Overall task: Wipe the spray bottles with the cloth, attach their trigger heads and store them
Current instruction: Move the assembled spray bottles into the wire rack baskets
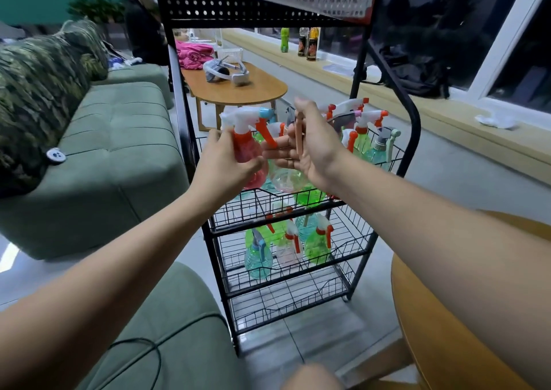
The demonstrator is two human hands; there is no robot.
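At frame centre, the left hand (222,164) grips a red spray bottle (246,145); the right hand (313,148) pinches a thin pink stick (298,139).

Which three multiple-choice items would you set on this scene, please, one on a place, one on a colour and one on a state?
1. Where do the stored spray bottles stand? A on the sofa; B in baskets of the wire cart; C on the floor.
2. What colour is the bottle in the left hand? A red; B blue; C yellow.
3. What is the right hand doing? A lying flat on a table; B gripping the cart frame; C pinching a slim peach stick.
Key: B, they stand in the cart's upper baskets; A, its body is red under a white head; C, the stick stands upright at its thumb.
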